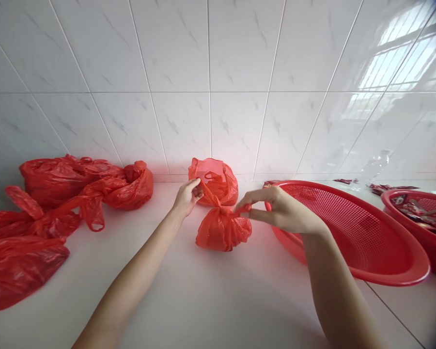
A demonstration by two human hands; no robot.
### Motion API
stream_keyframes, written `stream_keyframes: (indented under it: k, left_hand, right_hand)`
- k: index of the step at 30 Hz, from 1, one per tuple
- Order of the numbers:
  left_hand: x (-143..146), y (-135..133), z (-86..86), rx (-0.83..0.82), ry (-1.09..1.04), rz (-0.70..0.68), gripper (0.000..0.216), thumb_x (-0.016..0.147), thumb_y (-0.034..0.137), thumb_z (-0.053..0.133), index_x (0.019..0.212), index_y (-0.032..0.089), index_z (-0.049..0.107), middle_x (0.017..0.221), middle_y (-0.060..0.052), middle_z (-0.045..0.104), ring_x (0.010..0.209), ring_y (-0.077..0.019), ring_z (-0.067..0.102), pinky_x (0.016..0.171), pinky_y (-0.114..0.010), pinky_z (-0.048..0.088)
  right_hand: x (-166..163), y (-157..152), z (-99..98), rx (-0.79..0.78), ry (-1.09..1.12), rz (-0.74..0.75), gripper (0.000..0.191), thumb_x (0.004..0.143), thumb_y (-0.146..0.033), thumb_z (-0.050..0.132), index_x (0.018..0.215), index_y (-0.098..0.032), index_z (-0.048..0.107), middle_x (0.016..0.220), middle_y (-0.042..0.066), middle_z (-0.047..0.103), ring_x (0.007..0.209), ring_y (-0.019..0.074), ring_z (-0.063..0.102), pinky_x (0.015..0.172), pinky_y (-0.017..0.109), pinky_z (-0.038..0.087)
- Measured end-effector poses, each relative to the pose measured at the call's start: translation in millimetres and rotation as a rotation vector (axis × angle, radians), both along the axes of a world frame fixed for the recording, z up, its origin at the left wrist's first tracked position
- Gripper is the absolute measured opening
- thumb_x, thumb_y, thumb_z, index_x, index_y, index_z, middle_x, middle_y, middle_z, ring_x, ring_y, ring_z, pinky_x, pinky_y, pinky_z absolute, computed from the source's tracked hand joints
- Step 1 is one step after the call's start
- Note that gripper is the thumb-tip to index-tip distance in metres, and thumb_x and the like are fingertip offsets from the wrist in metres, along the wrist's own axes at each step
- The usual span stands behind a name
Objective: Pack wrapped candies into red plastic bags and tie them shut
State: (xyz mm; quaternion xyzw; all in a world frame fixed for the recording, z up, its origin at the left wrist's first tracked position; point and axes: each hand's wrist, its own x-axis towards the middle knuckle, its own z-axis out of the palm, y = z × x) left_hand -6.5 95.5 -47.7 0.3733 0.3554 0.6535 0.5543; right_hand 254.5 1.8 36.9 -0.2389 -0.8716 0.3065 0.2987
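In the middle of the white counter stands a red plastic bag (223, 231), full at the bottom and gathered tight at its neck. The upper part of the bag spreads out behind the neck, toward the wall. My left hand (188, 198) pinches a strip of the bag at the neck's upper left. On the other side, my right hand (281, 208) pinches a short red end of the bag between thumb and fingers, just right of the neck. What the bag contains cannot be made out.
Several tied red plastic bags (76, 182) lie on the left. To the right, a large red perforated basket (349, 232) sits tilted beside my right forearm. Beyond it are another red basket (388, 198) holding small packets and a clear plastic bottle (374, 167). A tiled wall (240, 121) closes the back.
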Motion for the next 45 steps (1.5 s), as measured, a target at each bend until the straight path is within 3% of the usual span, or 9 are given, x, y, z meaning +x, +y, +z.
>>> stream_keyframes:
  k: [7,16,19,24,28,31,36,42,45]
  left_hand:
    - [32,-66,47.5,0.308,0.182,-0.302,0.021,0.086,0.037,0.07,0.082,0.016,0.067,0.084,-0.002,0.067,0.075,-0.0127,0.062,0.073,-0.026,0.051]
    - [45,-91,56.2,0.309,0.281,-0.365,0.019,0.088,0.037,0.069,0.09,0.018,0.068,0.089,-0.003,0.065,0.083,-0.0153,0.062,0.082,-0.03,0.051]
    - [46,-93,57.7,0.316,0.284,-0.33,0.017,0.086,0.035,0.071,0.089,0.019,0.068,0.084,-0.002,0.063,0.079,-0.0148,0.061,0.079,-0.03,0.051]
    - [44,-97,64.6,0.324,0.193,-0.347,0.02,0.088,0.036,0.069,0.08,0.018,0.064,0.073,0.0,0.057,0.07,-0.0125,0.056,0.07,-0.026,0.048]
    - [33,-93,70.2,0.354,0.123,-0.267,0.022,0.087,0.035,0.07,0.076,0.017,0.064,0.074,0.0,0.057,0.068,-0.0106,0.053,0.066,-0.024,0.045]
    - [21,-85,72.9,0.381,0.043,-0.117,0.017,0.085,0.031,0.072,0.079,0.016,0.067,0.078,0.0,0.062,0.072,-0.0103,0.056,0.067,-0.022,0.045]
    - [9,-85,69.7,0.358,-0.019,-0.022,0.019,0.082,0.036,0.074,0.084,0.019,0.067,0.085,-0.001,0.068,0.086,-0.0157,0.065,0.075,-0.025,0.049]
    - [22,-128,43.6,0.283,0.377,-0.428,0.04,0.077,0.034,0.08,0.113,0.021,0.068,0.107,-0.011,0.072,0.108,-0.0309,0.066,0.093,-0.042,0.052]
    - [24,-137,25.8,0.286,0.508,-0.359,0.032,0.081,0.03,0.075,0.111,0.021,0.071,0.107,-0.01,0.073,0.107,-0.0305,0.067,0.094,-0.041,0.052]
  right_hand:
    - [-31,10,-15.2,0.088,0.353,-0.275,0.014,0.087,-0.034,0.07,0.083,-0.022,0.072,0.108,0.005,0.072,0.105,0.0221,0.065,0.096,0.039,0.049]
    - [-45,7,-22.9,0.266,0.443,-0.463,0.02,0.087,-0.041,0.07,0.079,-0.023,0.067,0.122,0.007,0.064,0.115,0.0259,0.061,0.102,0.046,0.047]
    - [-42,9,-21.9,0.172,0.456,-0.342,0.023,0.086,-0.044,0.07,0.093,-0.022,0.064,0.121,0.009,0.064,0.115,0.0249,0.061,0.101,0.044,0.048]
    - [-38,18,-26.8,-0.176,0.223,0.199,0.057,0.081,-0.045,0.075,0.128,-0.025,0.05,0.115,0.006,0.064,0.105,0.0205,0.062,0.091,0.036,0.053]
    - [-46,24,-36.9,-0.276,0.143,0.166,0.036,0.081,-0.05,0.073,0.094,-0.02,0.058,0.082,-0.001,0.058,0.076,0.0147,0.057,0.071,0.028,0.049]
    - [-56,22,-40.8,-0.319,0.147,0.126,0.043,0.083,-0.057,0.068,0.072,-0.019,0.05,0.068,-0.004,0.045,0.062,0.0108,0.044,0.058,0.025,0.04]
    - [-64,13,-41.7,-0.295,0.231,0.061,0.043,0.089,-0.056,0.061,0.072,-0.02,0.046,0.067,-0.004,0.042,0.06,0.01,0.04,0.056,0.024,0.035]
    - [-70,4,-43.4,-0.093,0.283,-0.114,0.034,0.094,-0.05,0.057,0.078,-0.019,0.054,0.069,-0.001,0.051,0.062,0.0127,0.047,0.055,0.026,0.039]
    - [-74,-6,-37.4,-0.03,0.242,-0.126,0.035,0.094,-0.048,0.056,0.074,-0.02,0.052,0.066,-0.001,0.052,0.06,0.0135,0.05,0.054,0.027,0.041]
